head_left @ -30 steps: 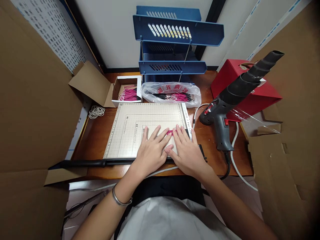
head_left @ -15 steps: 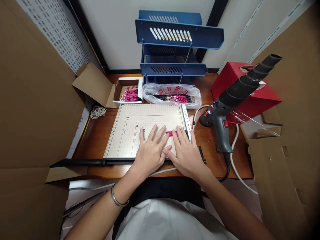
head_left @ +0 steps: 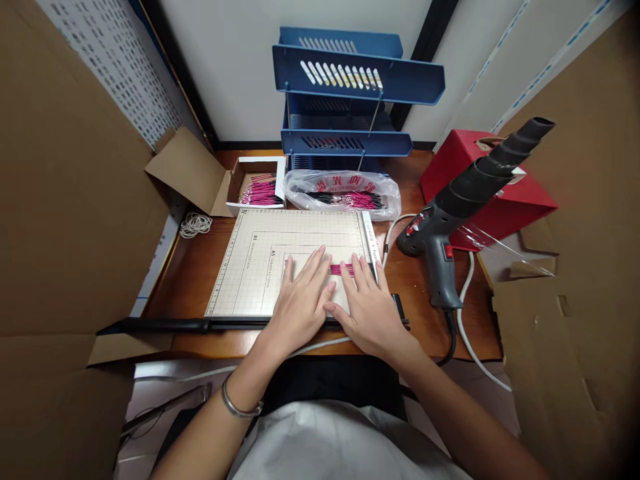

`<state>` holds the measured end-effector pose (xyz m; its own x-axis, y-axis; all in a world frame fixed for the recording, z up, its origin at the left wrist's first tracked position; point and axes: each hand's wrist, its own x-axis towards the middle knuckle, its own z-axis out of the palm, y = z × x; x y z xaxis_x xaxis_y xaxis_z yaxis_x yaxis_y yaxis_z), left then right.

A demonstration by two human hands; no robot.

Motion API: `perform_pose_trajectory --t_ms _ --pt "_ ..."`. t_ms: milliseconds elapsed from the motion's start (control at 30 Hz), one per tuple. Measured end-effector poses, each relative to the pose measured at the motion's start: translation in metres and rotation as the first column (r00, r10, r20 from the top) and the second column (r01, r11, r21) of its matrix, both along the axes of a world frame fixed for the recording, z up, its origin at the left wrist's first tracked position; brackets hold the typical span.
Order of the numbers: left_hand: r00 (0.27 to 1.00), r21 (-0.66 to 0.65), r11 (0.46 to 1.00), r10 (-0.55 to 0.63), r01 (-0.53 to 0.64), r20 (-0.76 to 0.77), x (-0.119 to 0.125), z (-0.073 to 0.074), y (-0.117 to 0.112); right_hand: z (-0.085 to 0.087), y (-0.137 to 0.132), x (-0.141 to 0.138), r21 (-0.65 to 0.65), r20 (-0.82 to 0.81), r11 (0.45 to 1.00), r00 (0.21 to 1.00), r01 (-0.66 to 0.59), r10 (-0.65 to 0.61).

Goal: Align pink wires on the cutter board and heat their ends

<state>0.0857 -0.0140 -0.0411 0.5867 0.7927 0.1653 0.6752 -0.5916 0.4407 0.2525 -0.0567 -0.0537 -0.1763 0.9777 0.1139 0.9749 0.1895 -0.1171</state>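
Observation:
A row of thin pink pieces with black ends [head_left: 341, 269] lies on the paper cutter [head_left: 240, 267], near its right edge. My right hand [head_left: 367, 303] rests flat over part of the row, fingers extended, hiding its middle. Just to the left, my left hand [head_left: 301, 297] lies palm down on the cutter board with its fingertips close to the row's left end. The two thumbs almost meet. Along the cutter's front edge runs the blade arm, its black handle [head_left: 165, 325] lowered at the left.
Behind the cutter stand an open white box [head_left: 257, 163] and a plastic bag [head_left: 345, 180], both with similar pink-and-black pieces. A heat gun [head_left: 443, 260] stands at right before a red box [head_left: 525, 207]. Blue trays [head_left: 360, 73] rise at the back; cardboard walls [head_left: 65, 200] flank the desk.
My left hand's fingers have drawn closer together, and its thumb has lifted away from the right thumb a little. My right hand stays on the pink pieces. The view has shifted slightly.

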Motion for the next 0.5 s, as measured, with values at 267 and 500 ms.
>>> perform_pose_trajectory --t_ms 267,500 --pt "0.963 -0.075 0.986 -0.126 0.147 0.239 0.013 -0.010 0.007 0.003 0.001 0.003 -0.057 0.010 0.998 1.000 -0.008 0.009" --pt "0.983 -0.035 0.994 -0.095 0.102 0.156 0.019 -0.011 0.004 0.008 0.003 0.005 -0.140 -0.064 0.990 0.998 -0.005 -0.004"
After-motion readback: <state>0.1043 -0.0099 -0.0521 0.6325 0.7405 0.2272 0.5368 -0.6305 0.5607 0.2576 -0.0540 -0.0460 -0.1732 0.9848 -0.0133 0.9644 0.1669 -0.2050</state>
